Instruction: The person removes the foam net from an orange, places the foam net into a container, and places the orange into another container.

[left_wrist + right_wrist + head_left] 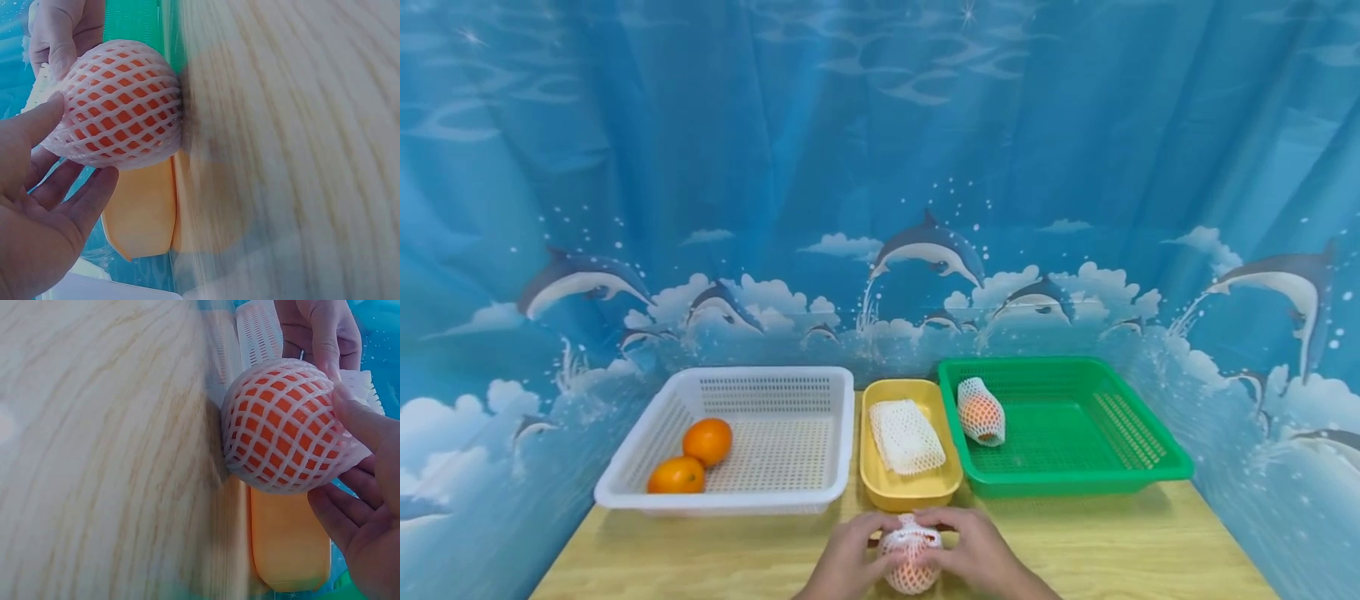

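In the head view an orange in a white foam net (pixel 911 560) stands on the table at the front edge of the yellow tray. My left hand (pixel 848 557) holds its left side, and my right hand (pixel 976 552) holds the right. The left wrist view shows the net (pixel 122 103) stretched over the fruit, the thumb of the left hand (pixel 47 206) on its upper end and fingertips below. From the right wrist, the right hand (pixel 369 506) pinches the net's open end between thumb and fingers. Loose netting sticks out past the fruit there.
A yellow tray (pixel 870 475) with flat foam nets (pixel 907 437) lies beyond the hands. To its left, a white basket (pixel 842 442) contains two bare oranges (pixel 707 442). The green basket (pixel 1075 479) at right bears one netted fruit (pixel 981 413). A dolphin-print curtain hangs behind.
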Available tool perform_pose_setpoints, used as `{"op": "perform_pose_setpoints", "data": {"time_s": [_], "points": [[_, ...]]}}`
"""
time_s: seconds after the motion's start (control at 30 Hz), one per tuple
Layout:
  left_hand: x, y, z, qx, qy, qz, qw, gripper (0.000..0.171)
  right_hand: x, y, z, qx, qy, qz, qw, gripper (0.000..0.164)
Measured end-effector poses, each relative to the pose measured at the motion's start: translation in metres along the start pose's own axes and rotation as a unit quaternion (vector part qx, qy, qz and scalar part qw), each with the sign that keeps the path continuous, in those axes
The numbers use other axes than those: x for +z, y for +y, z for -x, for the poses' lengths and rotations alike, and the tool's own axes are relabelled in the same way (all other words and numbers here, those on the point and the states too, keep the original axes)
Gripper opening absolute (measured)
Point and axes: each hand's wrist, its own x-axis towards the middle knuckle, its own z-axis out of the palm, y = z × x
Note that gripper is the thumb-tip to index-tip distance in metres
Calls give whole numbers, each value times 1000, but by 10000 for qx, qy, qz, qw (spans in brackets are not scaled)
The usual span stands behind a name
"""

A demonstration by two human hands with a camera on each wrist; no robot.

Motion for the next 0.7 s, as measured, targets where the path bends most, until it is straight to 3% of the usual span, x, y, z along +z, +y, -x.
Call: {"op": "perform_pose_setpoints", "data": {"time_s": [0.23, 0.5, 0.6, 0.7], "points": [[3, 1, 1, 97, 112, -22, 9999, 29, 2, 1, 2, -45, 425, 17, 9991, 29], [6, -2, 3, 150, -66, -847, 9963, 53, 3, -15, -1, -506, 988, -120, 9937, 14], [7, -3, 2, -60, -164, -645, 9978, 53, 1, -23, -3, -536, 1062, -126, 9928, 14], [6, -3, 0, -322, -170, -375, 9986, 51, -1, -21, -4, -300, 1023, -91, 9943, 20]]}}
